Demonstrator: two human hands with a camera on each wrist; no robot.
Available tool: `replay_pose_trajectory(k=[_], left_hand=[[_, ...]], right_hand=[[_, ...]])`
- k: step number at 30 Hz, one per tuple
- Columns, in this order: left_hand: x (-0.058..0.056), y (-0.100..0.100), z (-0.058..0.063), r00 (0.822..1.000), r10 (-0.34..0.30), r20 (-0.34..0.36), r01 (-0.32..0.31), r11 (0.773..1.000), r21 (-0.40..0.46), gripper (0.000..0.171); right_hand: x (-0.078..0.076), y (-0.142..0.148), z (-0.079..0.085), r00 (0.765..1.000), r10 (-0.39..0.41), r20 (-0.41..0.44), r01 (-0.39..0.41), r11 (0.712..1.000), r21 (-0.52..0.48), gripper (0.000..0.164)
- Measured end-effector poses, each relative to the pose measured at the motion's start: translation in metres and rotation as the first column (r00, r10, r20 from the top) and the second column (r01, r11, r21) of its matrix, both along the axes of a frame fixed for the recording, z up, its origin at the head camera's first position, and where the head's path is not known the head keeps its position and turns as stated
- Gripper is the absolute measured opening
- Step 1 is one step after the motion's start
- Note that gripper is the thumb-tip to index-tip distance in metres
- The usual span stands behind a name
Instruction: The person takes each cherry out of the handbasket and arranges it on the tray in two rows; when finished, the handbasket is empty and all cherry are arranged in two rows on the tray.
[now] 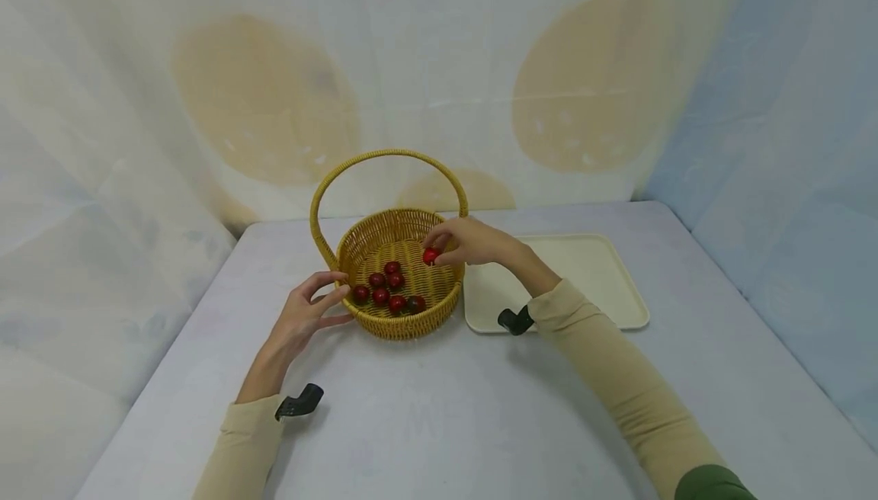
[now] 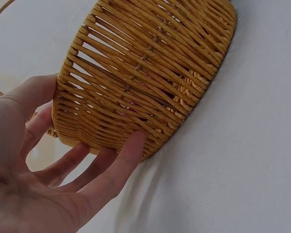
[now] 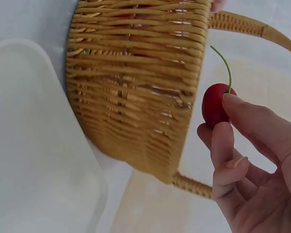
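A yellow-brown woven basket (image 1: 401, 325) with a tall arched handle (image 1: 391, 153) stands on the table, several dark red cherries (image 1: 380, 296) lying on its floor, mostly toward the near left. My left hand (image 1: 305, 309) holds the basket's left side, its fingers at the rim and spread along the outer wall (image 2: 136, 73). Over the basket's right rim, my right hand (image 1: 469, 243) pinches a bright red cherry (image 3: 216, 104) between thumb and fingertips. A thin green stem (image 3: 225, 63) curves up from that fruit in the right wrist view.
A cream rectangular tray (image 1: 617, 286) lies right of the basket, partly under my right forearm. The pale table (image 1: 425, 424) meets curtains with tan round patches (image 1: 590, 81) behind it. Dark camera mounts (image 1: 514, 321) stick out from both wrists.
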State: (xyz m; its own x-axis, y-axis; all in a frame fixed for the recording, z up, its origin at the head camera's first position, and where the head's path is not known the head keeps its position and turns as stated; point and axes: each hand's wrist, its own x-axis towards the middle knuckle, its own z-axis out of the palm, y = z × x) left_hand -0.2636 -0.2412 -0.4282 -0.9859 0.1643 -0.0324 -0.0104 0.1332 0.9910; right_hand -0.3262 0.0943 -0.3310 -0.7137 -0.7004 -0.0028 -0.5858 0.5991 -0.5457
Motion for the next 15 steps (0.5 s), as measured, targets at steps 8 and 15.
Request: replay_pose_trajectory(k=[8, 15], left_hand=[[-0.002, 0.002, 0.002, 1.0, -0.002, -0.004, 0.002, 1.0, 0.001, 0.06], [-0.003, 0.001, 0.003, 1.0, 0.0, -0.011, 0.0, 1.0, 0.01, 0.059]], right_hand=[[0.008, 0.035, 0.008, 0.998, -0.031, 0.053, 0.033, 0.998, -0.053, 0.03], [0.006, 0.065, 0.007, 0.994, -0.087, 0.066, 0.091, 0.994, -0.06, 0.029]])
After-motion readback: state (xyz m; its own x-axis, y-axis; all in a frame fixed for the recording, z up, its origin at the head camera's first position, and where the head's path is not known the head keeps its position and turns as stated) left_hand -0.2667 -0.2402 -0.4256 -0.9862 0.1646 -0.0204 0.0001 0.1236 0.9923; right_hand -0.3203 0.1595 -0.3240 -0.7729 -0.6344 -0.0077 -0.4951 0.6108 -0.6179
